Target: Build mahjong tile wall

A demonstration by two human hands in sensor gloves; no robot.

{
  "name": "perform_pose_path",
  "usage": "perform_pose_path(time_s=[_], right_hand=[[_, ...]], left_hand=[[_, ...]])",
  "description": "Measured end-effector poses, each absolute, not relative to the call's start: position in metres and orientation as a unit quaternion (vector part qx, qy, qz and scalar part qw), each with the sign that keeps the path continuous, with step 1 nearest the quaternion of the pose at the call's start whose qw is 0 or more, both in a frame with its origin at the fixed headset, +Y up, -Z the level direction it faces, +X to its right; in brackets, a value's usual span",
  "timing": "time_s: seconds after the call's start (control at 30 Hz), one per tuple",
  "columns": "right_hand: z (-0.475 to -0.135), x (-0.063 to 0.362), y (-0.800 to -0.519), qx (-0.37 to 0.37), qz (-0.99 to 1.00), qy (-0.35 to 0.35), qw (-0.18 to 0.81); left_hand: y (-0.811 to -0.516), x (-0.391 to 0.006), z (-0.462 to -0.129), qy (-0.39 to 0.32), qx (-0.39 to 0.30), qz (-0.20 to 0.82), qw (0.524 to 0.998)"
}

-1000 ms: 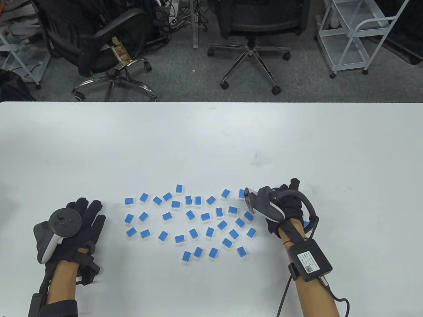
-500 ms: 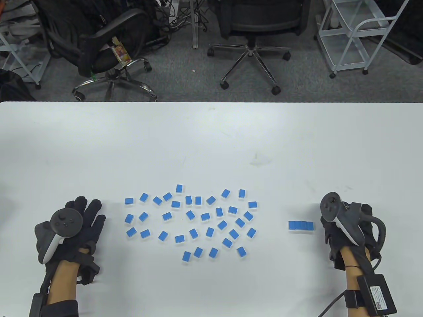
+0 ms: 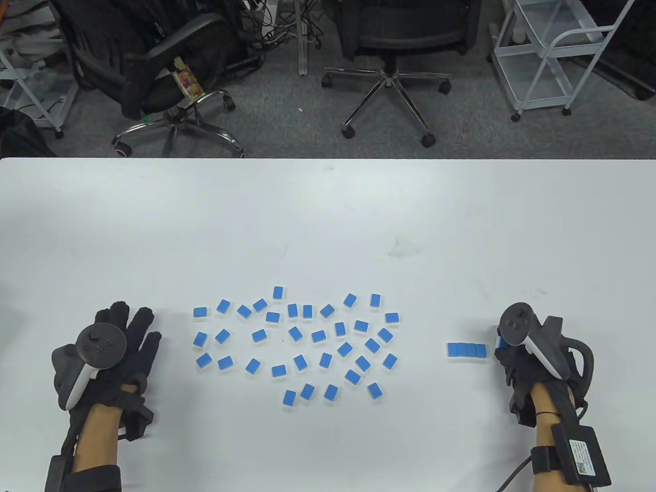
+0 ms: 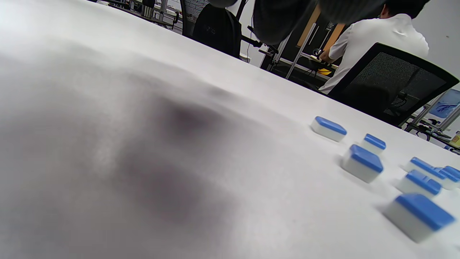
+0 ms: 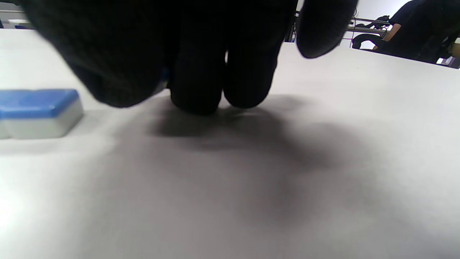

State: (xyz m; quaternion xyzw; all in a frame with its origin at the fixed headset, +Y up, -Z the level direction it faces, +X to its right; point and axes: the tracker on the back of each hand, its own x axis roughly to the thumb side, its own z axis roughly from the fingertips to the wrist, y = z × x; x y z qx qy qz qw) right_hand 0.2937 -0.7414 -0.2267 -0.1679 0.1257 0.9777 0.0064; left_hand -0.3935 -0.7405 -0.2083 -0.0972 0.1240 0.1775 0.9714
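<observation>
While the left hand [image 3: 110, 353] lay spread flat on the worktop [image 3: 328, 220], as it had a second before, the loose tiles [image 3: 294, 341] sat scattered beside it, untouched. Further right, the short row [image 3: 467, 349] of four stood unchanged. The right hand [image 3: 517, 353] had edged in from half a second earlier and pinched a fifth tile [image 3: 500, 344] just off the row's end. Only the table view showed that tile; the right wrist view showed curled fingers [image 5: 196, 72] hiding it.
</observation>
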Motion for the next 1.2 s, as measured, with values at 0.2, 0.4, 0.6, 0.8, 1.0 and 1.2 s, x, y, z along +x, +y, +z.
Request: perform_pose_path(time_s=[0.2,0.4,0.6,0.8,1.0,1.2], right_hand=[[-0.226,0.291,-0.743,-0.161,0.979,0.126,-0.006],[-0.226,0.287,-0.743,-0.154,0.980,0.125,-0.023],[-0.226,0.285,-0.743,-0.150,0.980,0.124,-0.031],[-0.226,0.280,-0.742,-0.133,0.983,0.122,-0.036],[-0.226,0.277,-0.742,-0.122,0.985,0.120,-0.036],[-0.227,0.277,-0.744,-0.115,0.985,0.123,-0.031]], left_hand=[[-0.738,-0.389,-0.208,0.125,-0.083,0.129,0.980],[-0.732,-0.388,-0.206,0.132,-0.053,0.116,0.983],[-0.735,-0.386,-0.206,0.130,-0.064,0.102,0.984],[-0.736,-0.386,-0.207,0.128,-0.070,0.113,0.983],[-0.735,-0.387,-0.206,0.128,-0.071,0.121,0.982],[-0.736,-0.386,-0.207,0.126,-0.075,0.124,0.981]])
